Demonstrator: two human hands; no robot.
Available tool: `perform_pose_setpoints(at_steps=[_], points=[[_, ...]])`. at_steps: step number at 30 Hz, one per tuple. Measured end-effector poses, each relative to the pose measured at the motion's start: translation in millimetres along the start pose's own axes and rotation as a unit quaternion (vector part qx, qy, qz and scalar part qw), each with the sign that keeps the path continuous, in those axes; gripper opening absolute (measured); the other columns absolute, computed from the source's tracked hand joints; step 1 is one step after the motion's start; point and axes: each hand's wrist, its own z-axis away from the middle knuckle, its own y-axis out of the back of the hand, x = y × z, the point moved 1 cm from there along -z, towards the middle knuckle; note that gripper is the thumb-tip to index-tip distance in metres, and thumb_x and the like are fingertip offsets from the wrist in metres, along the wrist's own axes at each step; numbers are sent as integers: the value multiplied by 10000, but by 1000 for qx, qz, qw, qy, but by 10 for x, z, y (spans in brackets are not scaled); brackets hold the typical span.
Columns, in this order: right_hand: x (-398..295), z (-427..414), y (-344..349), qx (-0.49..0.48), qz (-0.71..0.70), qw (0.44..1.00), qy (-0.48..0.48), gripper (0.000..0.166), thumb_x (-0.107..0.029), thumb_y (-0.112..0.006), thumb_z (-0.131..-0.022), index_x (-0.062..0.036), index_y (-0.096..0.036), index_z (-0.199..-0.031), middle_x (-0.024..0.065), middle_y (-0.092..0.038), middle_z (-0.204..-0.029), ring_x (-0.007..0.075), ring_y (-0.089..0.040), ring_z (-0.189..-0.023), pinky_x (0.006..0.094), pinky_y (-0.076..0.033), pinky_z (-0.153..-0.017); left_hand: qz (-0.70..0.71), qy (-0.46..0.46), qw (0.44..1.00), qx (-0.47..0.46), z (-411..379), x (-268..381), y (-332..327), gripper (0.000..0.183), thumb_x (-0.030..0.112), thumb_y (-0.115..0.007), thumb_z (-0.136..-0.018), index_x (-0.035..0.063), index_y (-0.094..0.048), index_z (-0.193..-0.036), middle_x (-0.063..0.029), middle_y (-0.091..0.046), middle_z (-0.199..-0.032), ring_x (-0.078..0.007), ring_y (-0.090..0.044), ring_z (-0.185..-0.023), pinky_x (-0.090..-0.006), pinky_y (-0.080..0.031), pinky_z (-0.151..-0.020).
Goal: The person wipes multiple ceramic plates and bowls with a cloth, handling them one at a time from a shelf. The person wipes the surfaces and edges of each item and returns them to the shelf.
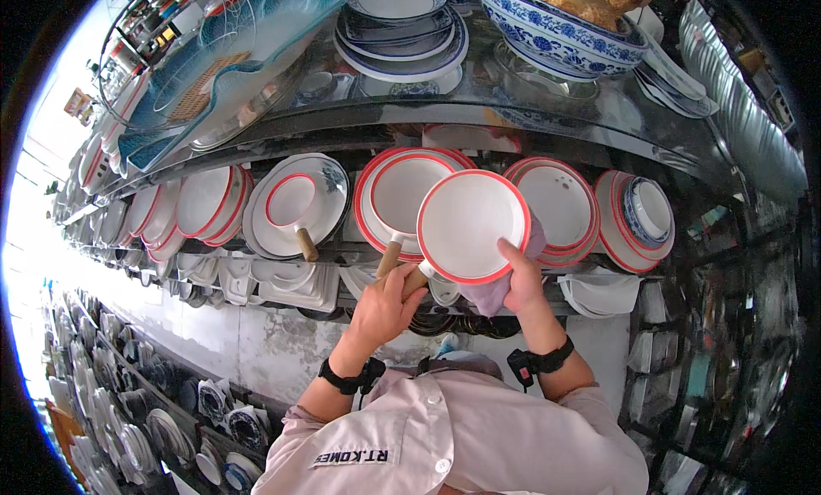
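My left hand [388, 306] grips the wooden handle of a round white pan-shaped dish [474, 226] with a red rim. Its open face is turned up towards me. My right hand [524, 277] holds the dish's right edge, thumb over the rim, with a light purple cloth [484, 296] bunched against its underside. The fingers under the dish are hidden. Just behind it, a smaller handled white dish [410, 193] rests on a stack of red-rimmed plates [364, 206], partly covered by the held one.
A small handled pan [290, 200] lies in an oval plate [333, 219] to the left. Red-rimmed plates [555, 203] and nested bowls [648, 209] stand to the right. Above, a glass shelf [474, 110] carries a blue-and-white bowl [564, 40] and a blue glass dish [276, 40]. More crockery sits below.
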Motion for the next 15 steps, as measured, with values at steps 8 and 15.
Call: perform_pose_setpoints(at_steps=[8,15], points=[[336,717,-688,-17,169,965,202,501,-124,-703,-918,41,-514,-1352,113,-626,-1264,199,-615,-1138,366,-506,-968,-3,49,998,-30,351,-195,207,477,158,-760,-819,43,-541,-1226,-206,-703,-845,-427,-690,-771,-503,-550,-651],[835,1182,-1047,-45,455,726,513,608,-258,-675,-954,43,-454,-1434,217,-509,-1407,341,-500,-1301,463,-369,-1111,-41,58,995,75,829,-515,424,268,172,-778,-781,54,-692,-1006,-216,-704,-794,-421,-691,-718,-486,-563,-633]])
